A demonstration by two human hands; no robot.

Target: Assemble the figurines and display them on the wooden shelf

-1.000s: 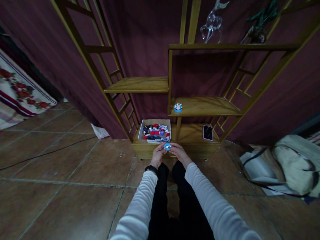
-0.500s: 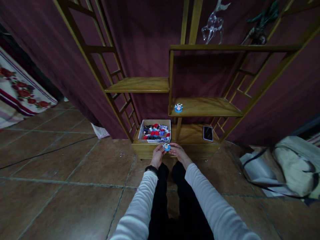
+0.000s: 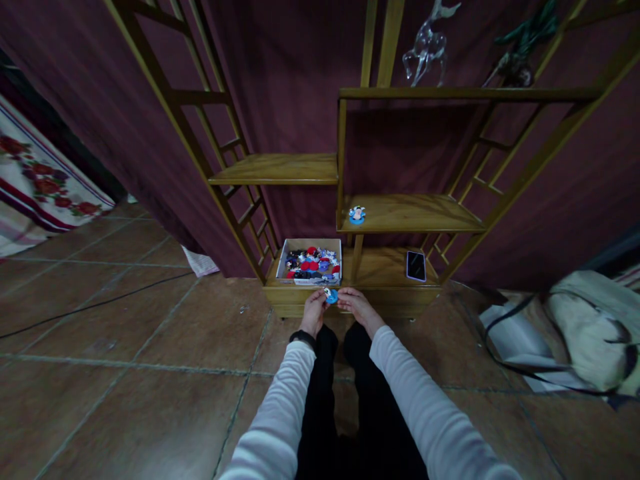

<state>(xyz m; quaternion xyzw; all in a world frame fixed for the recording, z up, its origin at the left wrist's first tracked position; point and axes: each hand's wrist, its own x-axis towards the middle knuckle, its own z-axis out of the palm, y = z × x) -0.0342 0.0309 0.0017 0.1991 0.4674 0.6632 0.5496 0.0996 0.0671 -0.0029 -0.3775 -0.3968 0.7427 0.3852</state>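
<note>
Between my two hands is a small figurine (image 3: 331,295) with a blue base, held in front of the shelf's lowest level. My left hand (image 3: 314,312) is closed on its left side, and the fingers of my right hand (image 3: 356,305) pinch its right edge. Just beyond, a shallow cardboard box (image 3: 283,272) on the bottom shelf holds several small red, black, white and purple figurines. A similar figurine on a blue base (image 3: 357,215) stands at the left end of the shelf board above and to the right.
The wooden display shelf (image 3: 280,170) stands against a dark red curtain. A phone or tablet (image 3: 416,266) lies on its bottom board. Up high are a clear glass deer (image 3: 427,50) and a green ornament (image 3: 525,50). A bag (image 3: 585,327) rests on the floor at right.
The figurine in my hands has been turned and tilted, so more of its blue base shows. My arms have hardly moved.
</note>
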